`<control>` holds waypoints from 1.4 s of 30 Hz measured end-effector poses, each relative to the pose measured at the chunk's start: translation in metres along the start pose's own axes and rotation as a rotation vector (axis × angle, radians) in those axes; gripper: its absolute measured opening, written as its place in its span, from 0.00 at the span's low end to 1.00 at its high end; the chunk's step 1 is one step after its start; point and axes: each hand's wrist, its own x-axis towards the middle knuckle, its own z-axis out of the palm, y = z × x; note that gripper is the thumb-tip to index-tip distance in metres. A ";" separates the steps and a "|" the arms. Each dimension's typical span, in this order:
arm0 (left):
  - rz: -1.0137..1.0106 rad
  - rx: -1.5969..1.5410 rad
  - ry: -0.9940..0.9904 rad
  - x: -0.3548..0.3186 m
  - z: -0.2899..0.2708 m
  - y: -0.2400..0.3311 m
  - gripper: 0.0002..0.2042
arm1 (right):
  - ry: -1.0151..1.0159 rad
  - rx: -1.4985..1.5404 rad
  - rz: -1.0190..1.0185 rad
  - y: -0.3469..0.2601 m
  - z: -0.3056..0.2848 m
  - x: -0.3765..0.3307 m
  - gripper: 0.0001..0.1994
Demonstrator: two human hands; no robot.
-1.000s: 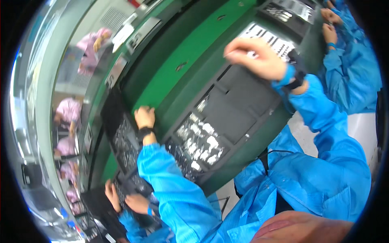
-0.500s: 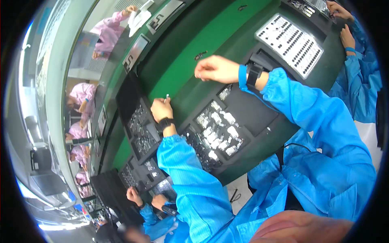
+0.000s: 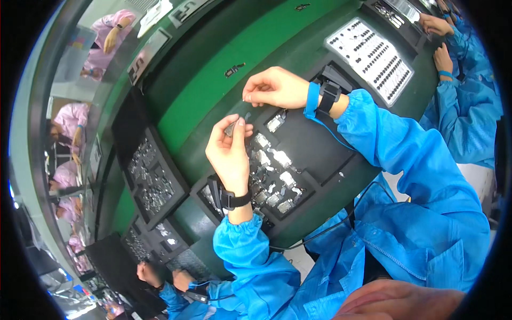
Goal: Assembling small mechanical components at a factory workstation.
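My left hand point(image 3: 229, 152) is raised over the black foam tray, palm partly turned up. Between its thumb and fingers is a small flat grey part point(image 3: 230, 128), whose exact kind does not show. Just beyond, my right hand point(image 3: 274, 88) hangs with thumb and forefinger pinched together. Whatever those fingertips hold, if anything, is too small to make out. Below both hands, several silver parts with dark flex tails point(image 3: 281, 158) lie in the tray point(image 3: 322, 146). Each wrist wears a black band, and the right also has a blue strap with a cord.
A green belt point(image 3: 184, 106) runs beyond my hands, carrying a small black part point(image 3: 234, 70). Left stands a black tray point(image 3: 172, 200) of small shiny pieces. At right lies a white tray point(image 3: 397, 88) with rows of black round parts. Co-workers' hands point(image 3: 434, 25) are busy at both sides.
My left hand has come back from the left tray toward my right hand and turned palm up, with the small grey part in its fingers. My right hand has shifted slightly left.
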 end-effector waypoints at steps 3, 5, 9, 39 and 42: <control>0.061 0.111 0.017 0.004 0.003 -0.006 0.10 | 0.032 -0.048 -0.105 -0.001 -0.007 -0.006 0.11; 0.066 0.155 0.024 0.002 0.000 -0.007 0.09 | 0.015 -0.114 -0.089 -0.007 -0.003 -0.010 0.10; 0.157 0.214 0.022 0.002 -0.004 -0.003 0.09 | 0.019 -0.189 -0.088 -0.019 -0.001 -0.010 0.09; 0.023 -0.220 -0.112 -0.003 0.009 0.000 0.19 | -0.075 -0.110 -0.050 -0.017 0.007 -0.017 0.06; 0.026 -0.235 -0.105 -0.003 0.009 0.000 0.19 | -0.091 -0.075 -0.050 -0.018 0.008 -0.017 0.06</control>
